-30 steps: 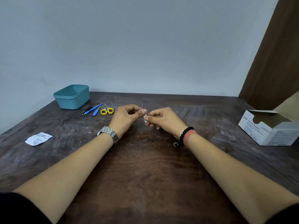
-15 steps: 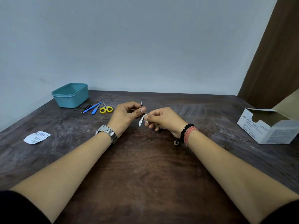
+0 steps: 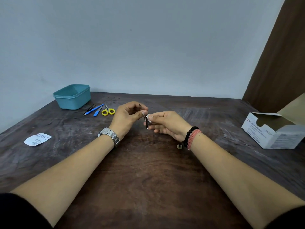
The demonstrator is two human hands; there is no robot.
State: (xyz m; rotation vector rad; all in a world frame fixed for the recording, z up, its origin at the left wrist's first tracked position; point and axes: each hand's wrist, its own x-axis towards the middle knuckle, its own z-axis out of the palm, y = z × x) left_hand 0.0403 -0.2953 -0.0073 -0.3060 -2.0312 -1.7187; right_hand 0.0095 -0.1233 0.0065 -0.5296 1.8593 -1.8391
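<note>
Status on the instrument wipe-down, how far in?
Done: the swab box is open and one torn wrapper lies at the table's left. In hand: the left hand pinches a small metal tool while the right hand holds a white swab against it. Probably left: yellow scissors, blue-handled tools and black tweezers, lying beside the teal tub.

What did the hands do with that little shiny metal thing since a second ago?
The left hand turned the thin silver metal tool: its tip stood straight up above the hand, now its long end hangs down between both hands. The right hand pinches the small white wipe against it, as before. The teal plastic tub, yellow-handled scissors and white cardboard box stayed put.
</note>
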